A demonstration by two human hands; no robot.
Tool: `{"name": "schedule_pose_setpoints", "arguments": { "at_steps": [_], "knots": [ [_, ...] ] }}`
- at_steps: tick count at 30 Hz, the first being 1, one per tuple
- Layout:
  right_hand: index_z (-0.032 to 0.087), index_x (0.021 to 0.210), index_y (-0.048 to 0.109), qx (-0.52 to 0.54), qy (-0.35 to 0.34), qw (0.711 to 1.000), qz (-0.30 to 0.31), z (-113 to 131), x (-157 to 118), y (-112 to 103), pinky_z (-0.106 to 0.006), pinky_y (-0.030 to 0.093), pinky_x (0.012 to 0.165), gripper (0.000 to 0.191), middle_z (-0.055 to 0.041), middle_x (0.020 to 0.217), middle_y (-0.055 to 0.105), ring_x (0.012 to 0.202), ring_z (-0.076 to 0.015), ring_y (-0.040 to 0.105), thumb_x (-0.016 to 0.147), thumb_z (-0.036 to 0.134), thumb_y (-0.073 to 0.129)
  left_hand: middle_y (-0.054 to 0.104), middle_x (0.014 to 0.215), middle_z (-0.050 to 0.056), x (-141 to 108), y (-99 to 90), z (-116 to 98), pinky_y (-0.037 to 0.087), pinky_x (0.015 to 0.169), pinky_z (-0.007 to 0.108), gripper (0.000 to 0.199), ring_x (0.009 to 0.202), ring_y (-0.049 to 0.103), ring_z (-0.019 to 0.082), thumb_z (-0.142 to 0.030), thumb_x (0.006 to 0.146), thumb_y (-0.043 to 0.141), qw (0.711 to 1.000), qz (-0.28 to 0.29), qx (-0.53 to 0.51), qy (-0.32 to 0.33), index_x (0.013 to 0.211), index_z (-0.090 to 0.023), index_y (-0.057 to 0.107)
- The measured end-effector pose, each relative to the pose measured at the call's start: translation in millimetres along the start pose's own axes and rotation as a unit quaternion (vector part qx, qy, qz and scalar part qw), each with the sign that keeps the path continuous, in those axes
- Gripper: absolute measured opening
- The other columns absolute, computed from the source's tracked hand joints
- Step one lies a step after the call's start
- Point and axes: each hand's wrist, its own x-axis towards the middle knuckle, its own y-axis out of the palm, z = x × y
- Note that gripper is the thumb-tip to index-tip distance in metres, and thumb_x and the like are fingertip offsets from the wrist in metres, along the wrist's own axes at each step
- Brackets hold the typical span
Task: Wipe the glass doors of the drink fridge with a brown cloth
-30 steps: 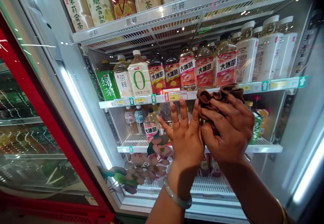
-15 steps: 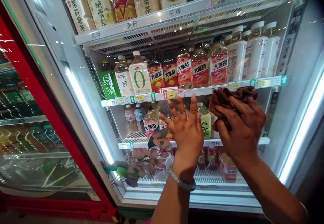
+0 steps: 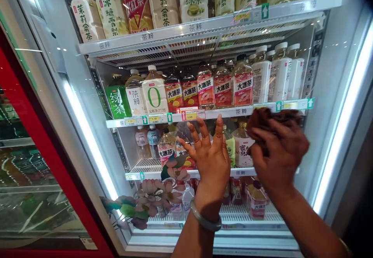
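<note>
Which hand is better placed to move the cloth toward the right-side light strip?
Probably the right hand: it holds the brown cloth and is nearer that light strip. The left hand, spread open, shows nothing held and is farther away.

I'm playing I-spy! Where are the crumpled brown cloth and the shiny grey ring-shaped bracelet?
Crumpled brown cloth [image 3: 260, 123], head view, on its bunched folds.
Shiny grey ring-shaped bracelet [image 3: 203, 221], head view, on its front band.

Light strips [image 3: 90, 137]: bright white, left and right of middle shelf [image 3: 230, 113].
Glare specks [image 3: 59, 48]: above-left of middle shelf.
Left hand [image 3: 212, 168]: wrist shadowed, below middle shelf.
Cloth [image 3: 262, 125], right hand [image 3: 279, 159]: blurred, at middle shelf's right end.
</note>
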Motion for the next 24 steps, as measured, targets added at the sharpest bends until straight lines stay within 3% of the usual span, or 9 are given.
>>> {"name": "schedule_pose_setpoints", "arguments": {
  "at_steps": [3,5,9,11,13,16,18,21,24],
  "knots": [
    [0.028,0.127,0.07,0.064,-0.068,0.99,0.104,18.3,10.2,-0.7,-0.061,0.041,0.125,0.042,-0.0072,0.146,0.066,0.153,-0.0353,0.046,0.089,0.01,0.071,0.005,0.18,0.006,-1.4,0.0,-7.5,-0.012,0.125,0.078,0.081,0.167,-0.008,0.032,-0.021,0.105,0.055,1.0,0.013,0.006,0.001,0.17,-0.039,0.012],
    [0.029,0.131,0.069,0.068,-0.078,0.988,0.113,10.3,22.7,-2.0,-0.062,0.04,0.127,0.046,-0.0073,0.151,0.063,0.155,-0.0344,0.043,0.09,0.009,0.069,0.01,0.179,0.007,-3.2,2.3,-12.3,-0.014,0.127,0.073,0.081,0.168,-0.007,0.028,-0.021,0.106,0.052,1.0,0.02,0.008,0.012,0.171,-0.034,0.006],
    [0.027,0.129,0.074,-0.015,0.014,1.0,-0.009,-36.2,26.8,-4.8,-0.063,0.043,0.122,0.046,-0.0112,0.149,0.064,0.144,-0.04,0.053,0.084,0.014,0.075,0.014,0.179,0.007,-5.4,9.2,-17.3,-0.007,0.134,0.065,0.083,0.167,-0.006,0.025,-0.022,0.107,0.049,0.999,0.006,-0.009,0.037,0.172,-0.029,-0.002],
    [0.027,0.123,0.077,-0.036,0.037,0.998,-0.045,-45.3,16.4,-6.7,-0.062,0.047,0.116,0.044,-0.0111,0.144,0.067,0.135,-0.0405,0.059,0.08,0.017,0.078,0.014,0.179,0.009,-4.7,11.8,-20.4,0.001,0.137,0.062,0.083,0.168,-0.002,0.025,-0.023,0.108,0.047,0.999,-0.004,-0.033,0.041,0.172,-0.025,-0.007],
    [0.027,0.119,0.077,-0.034,0.041,0.998,-0.03,-35.1,5.4,-9.1,-0.062,0.048,0.115,0.038,-0.0102,0.139,0.069,0.133,-0.0389,0.06,0.082,0.018,0.076,0.014,0.179,0.012,-3.3,13.6,-25.7,0.01,0.138,0.058,0.081,0.168,0.003,0.025,-0.024,0.109,0.043,0.996,-0.008,-0.064,0.056,0.171,-0.021,-0.01],
    [0.026,0.122,0.072,0.015,0.011,0.999,0.048,-5.9,-1.1,-11.6,-0.058,0.045,0.121,0.035,-0.0087,0.139,0.068,0.143,-0.034,0.054,0.09,0.013,0.066,0.019,0.178,0.015,-1.8,16.8,-36.4,0.022,0.138,0.05,0.075,0.168,0.011,0.023,-0.025,0.111,0.035,0.988,0.001,-0.106,0.108,0.172,-0.018,-0.007],
    [0.026,0.127,0.07,0.045,-0.022,0.994,0.093,0.3,2.6,-13.8,-0.054,0.043,0.125,0.038,-0.0079,0.142,0.067,0.15,-0.0306,0.047,0.093,0.012,0.062,0.025,0.177,0.015,-1.3,19.5,-42.9,0.023,0.138,0.049,0.07,0.167,0.013,0.022,-0.023,0.112,0.033,0.986,0.003,-0.113,0.124,0.173,-0.018,-0.001],
    [0.027,0.129,0.07,0.037,-0.047,0.991,0.117,-23.9,9.9,-20.7,-0.058,0.039,0.128,0.039,-0.0082,0.149,0.062,0.156,-0.0312,0.041,0.094,0.013,0.063,0.027,0.177,0.016,-1.2,23.1,-49.6,0.018,0.139,0.052,0.068,0.168,0.006,0.024,-0.025,0.111,0.036,0.988,0.014,-0.1,0.118,0.173,-0.014,0.009],
    [0.027,0.125,0.073,-0.013,0.019,0.998,0.052,-59.9,5.7,-26.5,-0.065,0.039,0.123,0.038,-0.0097,0.149,0.061,0.148,-0.0349,0.048,0.09,0.016,0.066,0.023,0.178,0.015,-2.1,25.1,-52.6,0.014,0.139,0.052,0.069,0.168,0.0,0.023,-0.027,0.111,0.038,0.988,0.025,-0.098,0.115,0.173,-0.014,0.011]
  ]
}}
